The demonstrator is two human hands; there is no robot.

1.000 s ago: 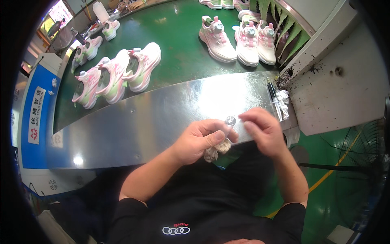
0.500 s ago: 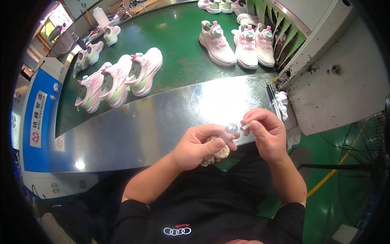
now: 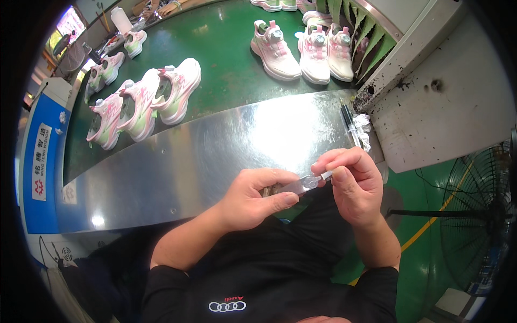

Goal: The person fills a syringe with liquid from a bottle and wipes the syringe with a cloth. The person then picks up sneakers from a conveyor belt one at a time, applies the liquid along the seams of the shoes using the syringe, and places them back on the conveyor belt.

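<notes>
A small translucent bottle (image 3: 297, 187) lies tilted in my left hand (image 3: 250, 200), gripped between thumb and fingers with its neck toward the right. A brownish crumpled lump (image 3: 267, 191) shows behind the bottle, mostly covered by that hand. My right hand (image 3: 356, 188) pinches a small white cap-like piece (image 3: 328, 175) between thumb and fingertips. This piece sits right at the bottle's mouth; whether it touches or enters it I cannot tell. Both hands are over the near edge of the metal ledge (image 3: 215, 145).
Pink and white sneakers (image 3: 180, 89) stand at the left of the green belt, and more sneakers (image 3: 314, 56) at the right beside green strips (image 3: 371, 51). Pens (image 3: 349, 125) and crumpled white paper (image 3: 363, 132) lie on the ledge's right end. A fan (image 3: 479, 215) stands at right.
The bottle has tipped from nearly upright to lying toward the right. My right hand has brought the white piece to its mouth. The brownish lump is now more hidden. The view has shifted slightly.
</notes>
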